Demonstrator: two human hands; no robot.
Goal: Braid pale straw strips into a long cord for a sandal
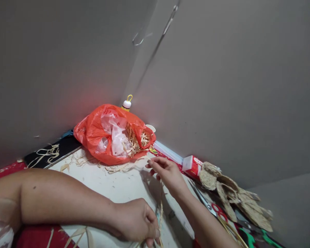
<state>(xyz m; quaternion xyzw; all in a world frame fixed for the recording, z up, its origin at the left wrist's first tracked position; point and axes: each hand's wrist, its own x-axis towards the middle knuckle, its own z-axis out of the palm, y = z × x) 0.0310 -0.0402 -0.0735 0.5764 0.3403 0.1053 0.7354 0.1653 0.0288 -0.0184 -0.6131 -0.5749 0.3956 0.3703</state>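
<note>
My left hand (135, 220) is closed low on the white table, its thumb and fingers pinched round a thin straw cord (161, 203). The cord rises from those fingers toward my right hand. Held a little higher, my right hand (166, 172) has its thumb and forefinger pressed together on a pale straw strip, which is blurred and trails left toward the bag. An orange plastic bag (93, 137) lies just beyond, with bundled straw (134, 137) and a whitish plastic bag (116, 132) inside its mouth.
Grey walls (235, 86) meet behind the white tabletop (105, 186). Along the right lie a red-and-white box (192, 165), woven straw pieces (229, 189), red-handled scissors (218, 210) and green-handled scissors (250, 237). A yellow-looped bottle (127, 103) stands behind the bag. Straw strands cross a black item (36, 156).
</note>
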